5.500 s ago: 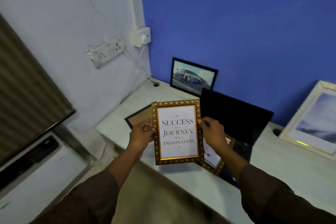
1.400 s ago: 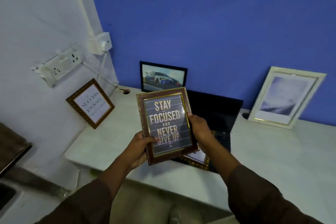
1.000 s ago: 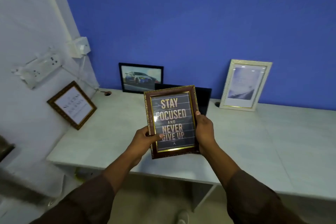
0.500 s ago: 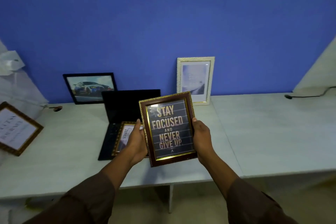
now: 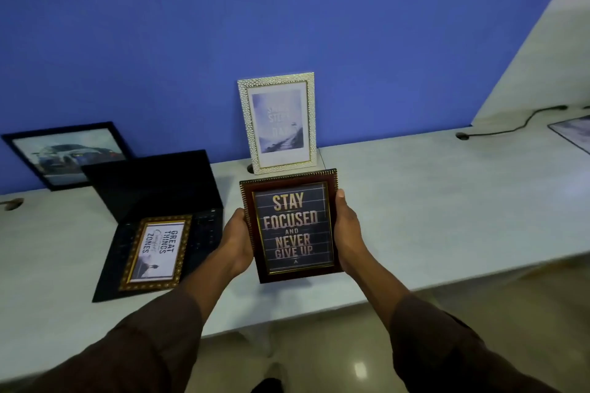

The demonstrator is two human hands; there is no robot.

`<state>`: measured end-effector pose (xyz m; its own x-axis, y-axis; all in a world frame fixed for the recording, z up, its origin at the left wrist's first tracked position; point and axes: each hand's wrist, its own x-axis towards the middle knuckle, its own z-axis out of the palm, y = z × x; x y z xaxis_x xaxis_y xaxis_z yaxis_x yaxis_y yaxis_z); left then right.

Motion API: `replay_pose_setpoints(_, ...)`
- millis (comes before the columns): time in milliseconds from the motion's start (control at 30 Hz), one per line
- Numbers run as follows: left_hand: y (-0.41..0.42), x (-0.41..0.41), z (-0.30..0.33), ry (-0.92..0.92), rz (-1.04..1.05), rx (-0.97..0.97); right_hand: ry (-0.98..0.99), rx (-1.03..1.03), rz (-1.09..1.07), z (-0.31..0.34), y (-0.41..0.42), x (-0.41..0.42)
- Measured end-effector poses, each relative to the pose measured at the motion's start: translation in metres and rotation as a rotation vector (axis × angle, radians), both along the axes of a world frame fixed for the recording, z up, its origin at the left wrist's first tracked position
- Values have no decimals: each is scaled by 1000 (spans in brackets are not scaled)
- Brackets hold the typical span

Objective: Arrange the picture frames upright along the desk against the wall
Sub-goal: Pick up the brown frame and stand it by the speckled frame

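A dark red frame (image 5: pixel 292 226) reading "STAY FOCUSED AND NEVER GIVE UP" is held upright above the white desk (image 5: pixel 415 210). My left hand (image 5: pixel 236 239) grips its left edge and my right hand (image 5: pixel 348 230) its right edge. Right behind it a white frame (image 5: pixel 277 123) stands upright against the blue wall. A black frame with a car picture (image 5: pixel 68 153) leans on the wall at the far left. A gold frame (image 5: pixel 156 252) reading "GREAT THINGS" lies flat on the laptop.
An open black laptop (image 5: pixel 159 201) sits left of centre with the gold frame on its keyboard. A black cable (image 5: pixel 510 126) runs along the desk at the right, near a flat dark-edged mat (image 5: pixel 574 134). A cable hole (image 5: pixel 12 203) is at the far left.
My view has swung right along the desk and the held frame has moved right with it, now in front of the white frame. The "SUCCESS" frame on the side wall has left the view.
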<state>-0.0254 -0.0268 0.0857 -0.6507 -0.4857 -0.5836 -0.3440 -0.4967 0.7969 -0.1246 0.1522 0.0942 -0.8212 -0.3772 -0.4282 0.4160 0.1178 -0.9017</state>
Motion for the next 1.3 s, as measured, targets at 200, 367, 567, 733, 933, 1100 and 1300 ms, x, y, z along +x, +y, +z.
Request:
replay_pose_setpoints(200,-13,-42,-22,-74,16,8,-110,2,-18,-22,-12,-38)
replay_pose_setpoints(367,-41,-88,-42,-94,-15,26,-213,6,-41,-39,-36,-80)
replay_pose_setpoints(567,-78,-135,-67,-144,-14,109,-269,25,-66,-65,-71,-126)
replay_pose_setpoints(733,-94,-159,-84,-214,-46,216,-373,-49,-156,-87,-85,-147)
replay_pose_setpoints(933,-106,-172,-104,-222,-81,246,-366,-21,-205,-105,-93,-153)
replay_pose_setpoints(1100,-106,-177,-109,-228,-118,250,-345,43,-231,-107,-93,-152)
replay_pose_setpoints(1300,-97,-172,-97,-243,-118,154,-256,159,-227,-105,-84,-144)
